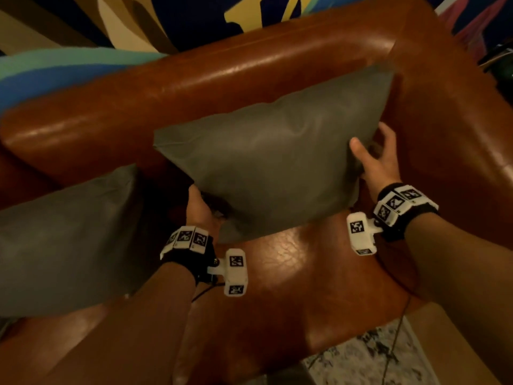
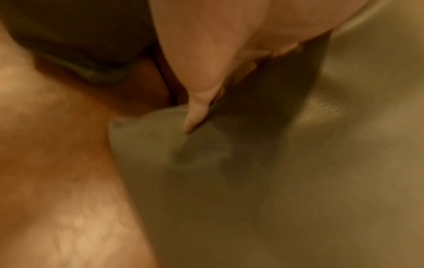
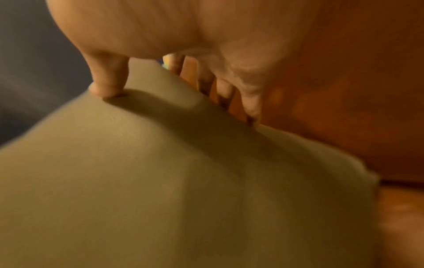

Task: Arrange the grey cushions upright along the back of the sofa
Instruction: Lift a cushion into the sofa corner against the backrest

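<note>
Both hands are on the cushion (image 1: 266, 162), held over the seat just in front of the sofa (image 1: 194, 79) back: right hand (image 1: 380, 159) pinches its right edge, thumb in front and fingers behind, and left hand (image 1: 198, 208) grips the lower left corner. Its long axis runs roughly along the backrest, tilted up to the right, so I'd guess it just needs pushing back. The second cushion (image 1: 69, 240) sits to the left.
</note>
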The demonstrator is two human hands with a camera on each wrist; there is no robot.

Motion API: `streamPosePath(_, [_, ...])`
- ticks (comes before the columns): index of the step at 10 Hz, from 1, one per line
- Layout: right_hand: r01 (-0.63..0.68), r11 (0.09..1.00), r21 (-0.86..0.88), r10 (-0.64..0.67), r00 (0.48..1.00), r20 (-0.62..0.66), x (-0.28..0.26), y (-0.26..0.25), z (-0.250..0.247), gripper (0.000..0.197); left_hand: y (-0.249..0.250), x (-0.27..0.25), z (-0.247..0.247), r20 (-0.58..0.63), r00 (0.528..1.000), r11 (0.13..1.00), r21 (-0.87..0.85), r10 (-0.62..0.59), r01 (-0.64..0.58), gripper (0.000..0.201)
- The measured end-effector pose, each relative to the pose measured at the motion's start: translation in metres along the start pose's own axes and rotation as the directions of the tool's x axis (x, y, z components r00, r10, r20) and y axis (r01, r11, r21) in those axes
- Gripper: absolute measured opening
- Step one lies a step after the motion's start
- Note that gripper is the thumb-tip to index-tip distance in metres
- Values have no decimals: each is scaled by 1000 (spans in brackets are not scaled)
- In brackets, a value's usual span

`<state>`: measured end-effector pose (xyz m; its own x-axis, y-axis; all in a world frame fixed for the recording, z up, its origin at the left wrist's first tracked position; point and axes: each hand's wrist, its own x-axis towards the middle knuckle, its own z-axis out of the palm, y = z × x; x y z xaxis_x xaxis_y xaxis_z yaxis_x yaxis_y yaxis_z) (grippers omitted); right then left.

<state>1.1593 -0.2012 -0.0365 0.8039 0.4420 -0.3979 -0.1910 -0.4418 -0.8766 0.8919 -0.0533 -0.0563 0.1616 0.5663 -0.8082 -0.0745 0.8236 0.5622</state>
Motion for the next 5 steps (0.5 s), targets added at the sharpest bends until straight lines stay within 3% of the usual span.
streamPosePath(3, [-29,978,-208,44,997,69,11,-3,8,90,31,16,-3,-84,991,950,289,-100,121,87])
streamPosePath(4, [-68,980,-186,80,995,58,8,-5,3,89,33,8,-7,-94,995,945,321,-38,66,74])
streamPosePath(5, [-91,977,-193,75,993,-90,1,3,-3,82,27,-7,-29,-142,990,936,351,16,36,55])
